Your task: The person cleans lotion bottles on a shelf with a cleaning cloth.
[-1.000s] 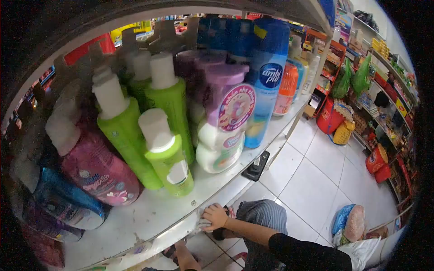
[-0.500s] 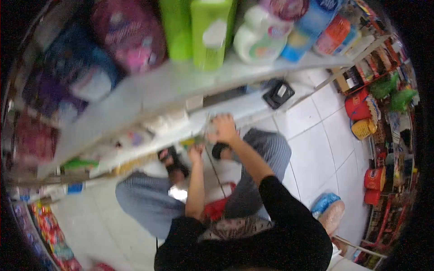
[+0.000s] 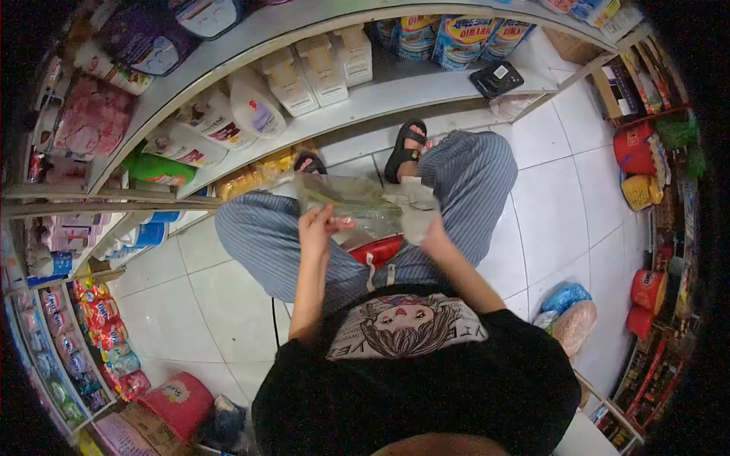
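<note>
I am squatting in front of low shop shelves. My left hand (image 3: 315,226) grips a clear plastic packet (image 3: 346,199) with pale yellowish contents, held over my knees. My right hand (image 3: 430,230) presses a crumpled grey cloth (image 3: 414,204) against the packet's right end. Most of the right hand's fingers are hidden under the cloth. Striped trousers and black sandals (image 3: 403,148) show below the packet.
White bottles (image 3: 251,106) and cartons (image 3: 323,67) fill the low shelf (image 3: 395,95), with blue-labelled packs (image 3: 464,34) behind. A black handheld device (image 3: 496,77) lies on that shelf's right end. A red item (image 3: 378,248) sits between my legs. Filled bags (image 3: 569,313) and red tubs (image 3: 633,147) stand at the right.
The view has swung down from the upper shelf of bottles to my lap. My right hand left the shelf edge with the cloth. Both hands now hold the packet.
</note>
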A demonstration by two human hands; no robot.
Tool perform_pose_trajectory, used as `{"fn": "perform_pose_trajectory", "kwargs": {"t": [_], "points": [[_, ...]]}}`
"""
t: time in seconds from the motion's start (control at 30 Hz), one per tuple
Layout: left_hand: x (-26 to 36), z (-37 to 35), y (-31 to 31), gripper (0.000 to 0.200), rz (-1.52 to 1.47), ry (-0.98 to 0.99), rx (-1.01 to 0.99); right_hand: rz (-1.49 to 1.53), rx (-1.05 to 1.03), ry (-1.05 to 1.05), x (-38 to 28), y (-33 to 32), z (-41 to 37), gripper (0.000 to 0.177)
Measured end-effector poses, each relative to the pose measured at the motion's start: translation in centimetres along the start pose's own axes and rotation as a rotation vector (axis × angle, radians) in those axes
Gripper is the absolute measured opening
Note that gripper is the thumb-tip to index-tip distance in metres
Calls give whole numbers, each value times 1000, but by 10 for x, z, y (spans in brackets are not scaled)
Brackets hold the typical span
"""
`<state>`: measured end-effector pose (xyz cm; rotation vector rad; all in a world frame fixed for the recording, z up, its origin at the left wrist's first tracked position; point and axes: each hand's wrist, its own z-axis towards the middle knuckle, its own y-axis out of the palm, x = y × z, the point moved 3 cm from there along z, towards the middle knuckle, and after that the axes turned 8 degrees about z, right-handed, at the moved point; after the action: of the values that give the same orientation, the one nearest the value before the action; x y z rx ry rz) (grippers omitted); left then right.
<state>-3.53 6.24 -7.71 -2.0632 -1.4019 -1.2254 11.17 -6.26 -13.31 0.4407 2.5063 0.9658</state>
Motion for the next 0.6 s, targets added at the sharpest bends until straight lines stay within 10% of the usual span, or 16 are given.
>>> {"fn": "perform_pose_trajectory", "kwargs": {"t": [0.13,0.3,0.37,0.47,0.6], "points": [[58,-78,-18,23,57,254,66,170,-486,653,-8,-35,55,28],[103,-164,-36,17,63,513,227,119,-542,671,84,19,43,28],[108,-170,-46,12,199,874,-54,85,-558,663,107,28,35,28],[88,-131,-60,9,73,761,261,22,-570,647,87,20,40,29],[63,-61,-68,12,-129,532,182,-24,-593,560,36,5,55,29]]}}
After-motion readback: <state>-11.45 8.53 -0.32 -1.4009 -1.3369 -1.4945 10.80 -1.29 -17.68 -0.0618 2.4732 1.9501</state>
